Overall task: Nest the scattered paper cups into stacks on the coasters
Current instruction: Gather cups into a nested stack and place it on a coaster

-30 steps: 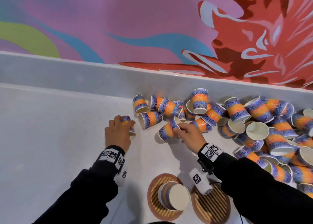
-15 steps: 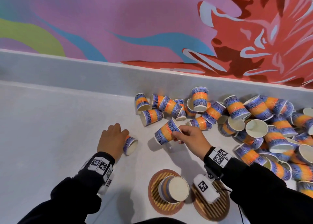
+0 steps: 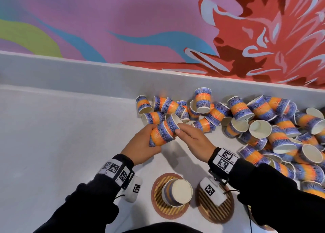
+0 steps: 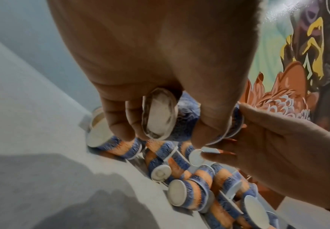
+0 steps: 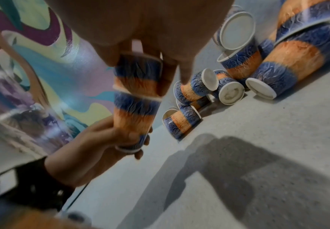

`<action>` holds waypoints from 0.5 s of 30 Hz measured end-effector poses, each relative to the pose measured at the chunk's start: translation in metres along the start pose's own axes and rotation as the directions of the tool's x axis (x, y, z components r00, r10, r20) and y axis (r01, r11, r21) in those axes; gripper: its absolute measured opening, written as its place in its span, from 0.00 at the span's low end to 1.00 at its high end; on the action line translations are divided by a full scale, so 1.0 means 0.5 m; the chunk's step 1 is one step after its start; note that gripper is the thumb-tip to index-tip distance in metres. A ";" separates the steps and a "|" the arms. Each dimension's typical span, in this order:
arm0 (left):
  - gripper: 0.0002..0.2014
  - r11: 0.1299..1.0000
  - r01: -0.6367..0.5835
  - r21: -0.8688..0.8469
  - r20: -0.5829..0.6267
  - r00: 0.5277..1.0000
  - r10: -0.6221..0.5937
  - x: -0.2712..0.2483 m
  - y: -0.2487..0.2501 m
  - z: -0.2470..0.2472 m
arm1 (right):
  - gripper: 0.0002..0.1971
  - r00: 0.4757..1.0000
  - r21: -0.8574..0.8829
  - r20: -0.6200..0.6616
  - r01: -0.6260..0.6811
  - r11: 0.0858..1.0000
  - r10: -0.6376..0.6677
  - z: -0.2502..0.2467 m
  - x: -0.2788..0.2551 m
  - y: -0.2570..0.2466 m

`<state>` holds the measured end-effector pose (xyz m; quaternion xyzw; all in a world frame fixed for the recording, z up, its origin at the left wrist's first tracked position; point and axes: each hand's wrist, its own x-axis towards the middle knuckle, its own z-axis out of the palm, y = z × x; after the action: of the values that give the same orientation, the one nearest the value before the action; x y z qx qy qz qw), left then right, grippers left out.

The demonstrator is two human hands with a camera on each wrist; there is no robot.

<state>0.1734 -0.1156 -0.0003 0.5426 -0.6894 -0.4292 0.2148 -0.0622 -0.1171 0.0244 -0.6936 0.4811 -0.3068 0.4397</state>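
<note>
Two cups [image 3: 162,131], separate half a second ago, are now nested above the table [image 3: 52,136]; left hand [image 3: 140,145] grips the lower, right hand [image 3: 192,137] pinches the upper. Stacking on coasters [image 3: 158,203] pending.

Two blue-and-orange paper cups [image 3: 162,131] are nested one into the other, tilted and held up off the counter. The rest of the scattered cups [image 3: 263,125] lie in a pile, mostly on their sides. One cup [image 3: 177,191] sits upside down on the left coaster [image 3: 158,202]; right coaster [image 3: 226,210] is beside it.
</note>
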 end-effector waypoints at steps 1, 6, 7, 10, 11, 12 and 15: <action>0.29 1.000 -0.007 -0.021 -0.001 1.000 0.007 0.005 0.007 0.009 | 0.20 0.998 -0.040 0.054 -0.006 0.999 0.008 0.004 0.000 0.000; 0.29 0.992 -0.016 -0.127 0.013 1.000 0.018 0.025 0.025 0.051 | 0.20 0.970 -0.158 0.229 -0.040 0.987 0.076 -0.006 0.007 0.011; 0.31 0.989 -0.015 -0.149 0.032 0.999 0.020 0.027 0.024 0.053 | 0.17 0.972 -0.177 0.221 -0.046 0.983 0.085 -0.010 0.008 0.017; 0.36 0.974 -0.023 -0.225 0.045 0.998 0.033 0.039 0.012 0.047 | 0.16 0.991 -0.164 0.094 -0.081 0.983 0.097 -0.022 0.008 0.029; 0.35 0.973 -0.009 -0.231 -0.022 1.000 0.004 0.046 0.006 0.040 | 0.18 0.994 -0.161 0.043 -0.092 0.983 0.100 -0.027 0.008 0.031; 0.31 0.975 0.010 -0.220 -0.131 0.991 -0.040 0.056 -0.005 0.033 | 0.20 0.995 -0.161 0.004 -0.101 0.982 0.103 -0.032 0.008 0.033; 0.20 0.988 0.137 -0.067 -0.328 0.933 -0.151 0.090 -0.036 0.015 | 0.17 0.993 -0.180 -0.044 -0.117 0.977 0.110 -0.046 0.009 0.040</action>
<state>0.1637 -0.1556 -0.0267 0.6514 -0.5924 -0.3611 0.3072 -0.0884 -0.1314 0.0162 -0.6971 0.5534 -0.2475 0.3828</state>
